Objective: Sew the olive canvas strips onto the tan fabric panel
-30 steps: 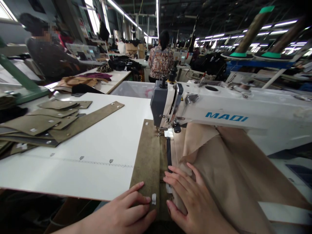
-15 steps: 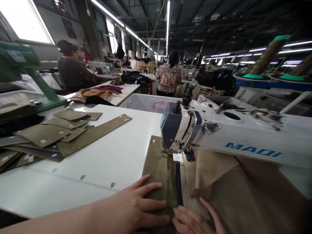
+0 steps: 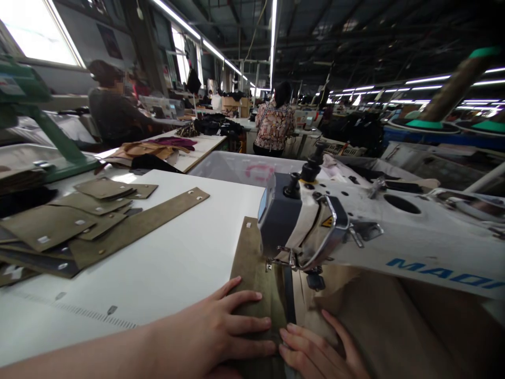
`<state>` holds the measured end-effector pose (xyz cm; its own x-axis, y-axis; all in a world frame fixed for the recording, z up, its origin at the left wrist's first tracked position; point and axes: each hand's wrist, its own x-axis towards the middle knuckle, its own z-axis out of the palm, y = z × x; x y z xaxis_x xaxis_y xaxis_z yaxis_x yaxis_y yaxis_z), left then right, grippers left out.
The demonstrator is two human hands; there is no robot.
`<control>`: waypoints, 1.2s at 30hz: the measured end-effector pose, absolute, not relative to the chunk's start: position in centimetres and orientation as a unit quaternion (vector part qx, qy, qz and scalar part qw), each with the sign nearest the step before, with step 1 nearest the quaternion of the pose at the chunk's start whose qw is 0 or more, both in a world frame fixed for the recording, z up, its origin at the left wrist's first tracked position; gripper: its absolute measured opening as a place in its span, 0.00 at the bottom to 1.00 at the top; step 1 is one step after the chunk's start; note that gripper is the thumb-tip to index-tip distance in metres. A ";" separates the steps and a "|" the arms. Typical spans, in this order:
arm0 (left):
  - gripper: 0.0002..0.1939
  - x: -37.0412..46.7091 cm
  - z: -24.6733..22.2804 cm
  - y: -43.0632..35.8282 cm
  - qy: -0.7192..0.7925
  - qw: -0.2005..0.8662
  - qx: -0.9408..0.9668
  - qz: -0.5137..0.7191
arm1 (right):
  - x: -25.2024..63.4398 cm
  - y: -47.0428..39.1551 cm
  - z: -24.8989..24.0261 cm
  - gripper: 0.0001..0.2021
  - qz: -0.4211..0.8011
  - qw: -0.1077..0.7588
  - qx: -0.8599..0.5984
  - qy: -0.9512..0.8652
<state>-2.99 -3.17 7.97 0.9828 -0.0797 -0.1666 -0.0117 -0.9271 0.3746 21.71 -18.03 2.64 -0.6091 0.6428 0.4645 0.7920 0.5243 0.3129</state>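
Observation:
Under the head of a white sewing machine [image 3: 292, 226] runs an olive fabric strip [image 3: 246, 255], its far end lying beyond the needle. My left hand [image 3: 224, 329] rests on this strip with fingers spread. Just to its right, my right hand [image 3: 319, 350] lies on tan fabric [image 3: 305, 302], fingers stretched out and thumb apart. A dark band [image 3: 290, 297] shows between the two layers, leading toward the presser foot [image 3: 270, 266]. Brown cloth [image 3: 398, 316] spreads under the machine arm to the right. The stitching point is partly hidden by the machine head.
Several olive flap pieces [image 3: 59, 221] and a long strip [image 3: 145, 226] lie on the white table [image 3: 177, 252] at left. A green machine [image 3: 43, 116] stands behind them. A translucent bin [image 3: 221, 166] adjoins the table's far edge. Two people work farther back.
The view has shifted, so the sewing machine appears larger and nearer and the olive pieces sit farther left. Both hands keep nearly the same pose on the fabric.

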 end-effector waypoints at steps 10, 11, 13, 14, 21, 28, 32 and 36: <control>0.28 -1.6 6.7 -0.8 0.003 0.206 0.978 -0.030 | 21.1 -15.8 4.4 0.16 -0.193 0.192 -0.477 -0.836; 0.28 -1.5 6.5 -0.5 0.007 0.214 0.977 -0.021 | 21.1 -15.6 4.5 0.17 -0.186 0.205 -0.485 -0.829; 0.27 -1.3 6.1 -0.1 0.013 0.222 0.975 -0.011 | 21.2 -15.3 4.6 0.16 -0.168 0.225 -0.499 -0.820; 0.27 -1.2 5.9 0.2 0.013 0.223 0.975 -0.009 | 21.3 -15.1 4.6 0.16 -0.158 0.229 -0.506 -0.816; 0.25 -0.4 5.5 1.5 0.010 0.206 0.978 0.042 | 21.6 -14.1 3.5 0.14 -0.072 0.263 -0.577 -0.769; 0.21 0.1 5.3 2.1 0.016 0.197 0.979 0.046 | 21.5 -13.7 2.9 0.11 -0.074 0.278 -0.603 -0.744; 0.22 0.6 5.4 2.4 0.029 0.187 0.981 0.046 | 21.7 -12.7 4.2 0.12 -0.171 0.265 -0.580 -0.751; 0.24 0.3 5.7 1.8 0.030 0.186 0.982 0.035 | 21.7 -12.2 4.9 0.19 -0.215 0.257 -0.569 -0.751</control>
<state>0.32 1.82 5.70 0.9958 0.0710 0.0574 0.0451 -0.9292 0.3669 21.66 -12.16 4.90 -0.2214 0.7443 0.6301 0.9649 0.2609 0.0310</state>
